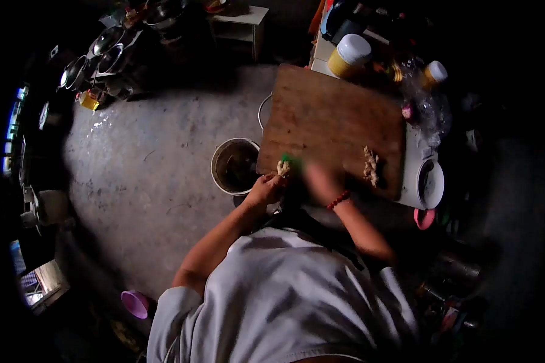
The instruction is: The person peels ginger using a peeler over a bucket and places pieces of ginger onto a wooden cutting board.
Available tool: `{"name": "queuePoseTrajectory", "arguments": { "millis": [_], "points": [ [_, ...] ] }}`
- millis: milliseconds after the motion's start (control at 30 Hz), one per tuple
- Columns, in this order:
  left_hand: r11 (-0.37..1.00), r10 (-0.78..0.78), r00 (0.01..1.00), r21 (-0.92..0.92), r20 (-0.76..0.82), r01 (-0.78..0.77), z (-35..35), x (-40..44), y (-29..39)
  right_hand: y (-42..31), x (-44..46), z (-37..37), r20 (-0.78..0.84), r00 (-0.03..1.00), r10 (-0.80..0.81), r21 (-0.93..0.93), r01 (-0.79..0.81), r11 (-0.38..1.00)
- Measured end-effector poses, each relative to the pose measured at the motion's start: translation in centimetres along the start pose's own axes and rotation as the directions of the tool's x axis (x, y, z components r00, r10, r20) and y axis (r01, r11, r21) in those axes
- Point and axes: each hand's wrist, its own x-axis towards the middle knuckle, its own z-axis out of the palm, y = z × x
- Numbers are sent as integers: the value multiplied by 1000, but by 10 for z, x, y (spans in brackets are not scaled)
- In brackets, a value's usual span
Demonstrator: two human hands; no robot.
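Observation:
A knobbly piece of ginger (pixel 283 169) is pinched in the fingers of my left hand (pixel 266 190), beside the near left corner of a wooden board (pixel 327 115). My right hand (pixel 322 181), with a red bead bracelet at the wrist, is smeared by motion over the board's near edge. Between it and the ginger shows a small blurred green thing (pixel 286 158), whose kind I cannot make out. The right fingers are too blurred to show their grip. A second, longer piece of ginger (pixel 370 166) lies on the board's right side.
Left of the board, a round bucket (pixel 236 166) with dark contents stands on the concrete floor (pixel 145 175). White-lidded jars (pixel 350 55) and a clear plastic bag (pixel 430 118) sit beyond the board. A white bowl (pixel 431 184) is at its right, a purple basin (pixel 135 304) at lower left.

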Motion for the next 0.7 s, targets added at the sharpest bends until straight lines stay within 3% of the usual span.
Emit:
{"name": "queuePoseTrajectory", "arguments": {
  "millis": [33,67,100,133,167,233,300,433,500,533,633,700],
  "points": [
    [1000,23,1000,4,5,-23,-1,0,-2,7,1,1,34,994,105,166,-110,980],
    [999,41,999,15,11,-41,-4,0,-4,16,1,-1,206,944,258,184,-297,937],
    [999,45,999,20,11,-45,-7,1,-2,9,6,-6,200,945,257,186,-294,937],
    [999,25,999,36,36,-26,-12,2,-2,-2,10,-12,105,992,64,4,-65,998],
    [999,-2,998,54,64,-1,-14,1,-4,-9,9,-14,51,989,-142,-197,150,969],
    [998,14,998,68,54,-18,-12,3,-5,-5,7,-5,79,994,-73,-211,88,973],
    [997,39,999,71,31,-41,-10,3,-7,0,11,-12,18,999,27,105,-29,994],
    [995,32,999,94,-15,-30,-14,5,-5,7,2,17,76,992,102,221,-116,968],
    [991,21,1000,129,15,-23,-15,9,-9,3,0,19,-49,993,-112,-62,108,992],
    [991,54,999,124,-2,-53,-13,12,-9,17,-3,30,95,995,-12,-41,16,999],
    [990,55,998,132,-34,-50,-10,8,-1,34,-11,48,200,978,65,82,-83,993],
    [991,41,998,133,-48,-35,-9,12,-1,23,-8,33,119,993,-2,61,-6,998]
  ]
}}
